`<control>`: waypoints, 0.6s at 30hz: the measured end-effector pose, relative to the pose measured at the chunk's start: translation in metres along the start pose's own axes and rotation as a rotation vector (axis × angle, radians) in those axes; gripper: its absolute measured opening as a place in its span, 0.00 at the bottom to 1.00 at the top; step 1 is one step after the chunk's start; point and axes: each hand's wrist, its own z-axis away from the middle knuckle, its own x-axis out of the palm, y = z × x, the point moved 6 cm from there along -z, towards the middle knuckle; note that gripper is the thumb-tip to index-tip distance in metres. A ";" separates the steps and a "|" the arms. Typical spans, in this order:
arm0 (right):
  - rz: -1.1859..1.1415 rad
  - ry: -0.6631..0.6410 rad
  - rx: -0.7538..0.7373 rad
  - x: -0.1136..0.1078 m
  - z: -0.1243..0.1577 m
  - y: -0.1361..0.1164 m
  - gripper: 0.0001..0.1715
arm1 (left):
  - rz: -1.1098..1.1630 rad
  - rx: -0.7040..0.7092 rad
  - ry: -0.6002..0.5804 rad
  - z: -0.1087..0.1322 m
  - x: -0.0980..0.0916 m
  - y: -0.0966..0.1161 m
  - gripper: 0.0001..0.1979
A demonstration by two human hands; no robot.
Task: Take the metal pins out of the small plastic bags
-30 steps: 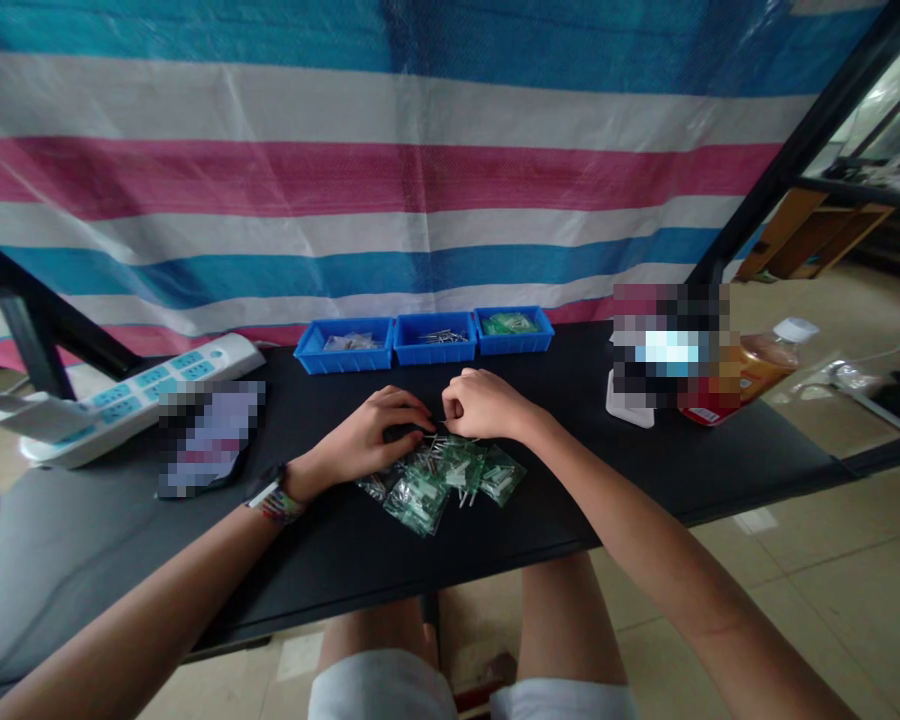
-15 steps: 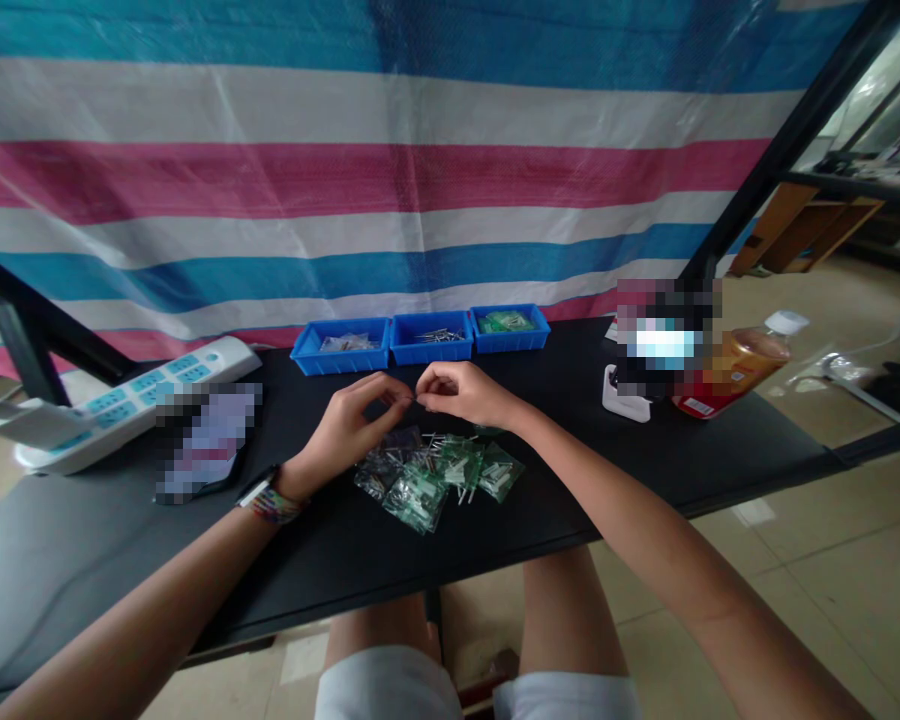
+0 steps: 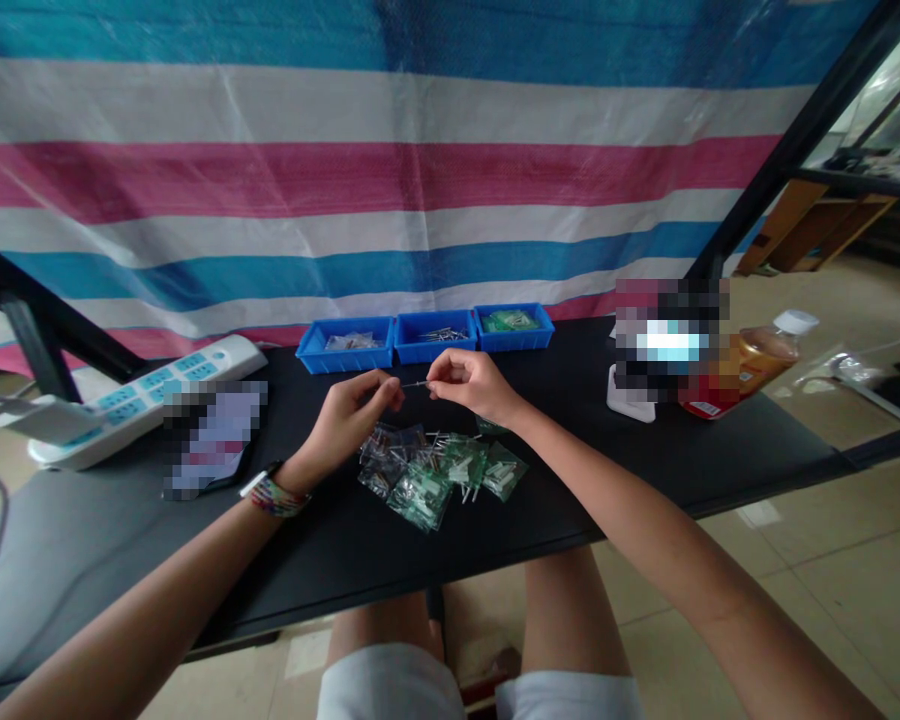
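Observation:
My left hand (image 3: 361,410) and my right hand (image 3: 466,384) meet above the table, fingertips pinched. Between them stretches a thin metal pin (image 3: 414,384), roughly level; each hand grips one end, and its exact kind is too small to tell. Just below the hands lies a pile of small clear and green plastic bags (image 3: 424,495) with white and metal pieces inside. Behind the hands, three blue bins stand in a row: the left bin (image 3: 343,361) has clear bags, the middle bin (image 3: 435,350) loose metal pins, the right bin (image 3: 515,339) green bags.
On the left of the black table (image 3: 285,590) are a white power strip (image 3: 150,400) and a phone (image 3: 221,440). At the right stand a drink bottle (image 3: 769,350), a white object (image 3: 630,395) and a blurred-out item. A striped sheet (image 3: 345,180) hangs behind.
My hands have drawn slightly apart, and the metal pin now shows between the fingertips. The camera view has shifted a little; the bins and bags stay in place.

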 end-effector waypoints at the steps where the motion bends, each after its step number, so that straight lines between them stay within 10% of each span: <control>1: -0.006 0.004 0.003 0.000 0.000 0.001 0.18 | 0.020 0.000 -0.003 0.000 0.000 0.000 0.21; 18: -0.085 0.059 0.012 -0.003 -0.001 0.006 0.21 | 0.082 -0.015 0.025 0.003 0.001 -0.002 0.19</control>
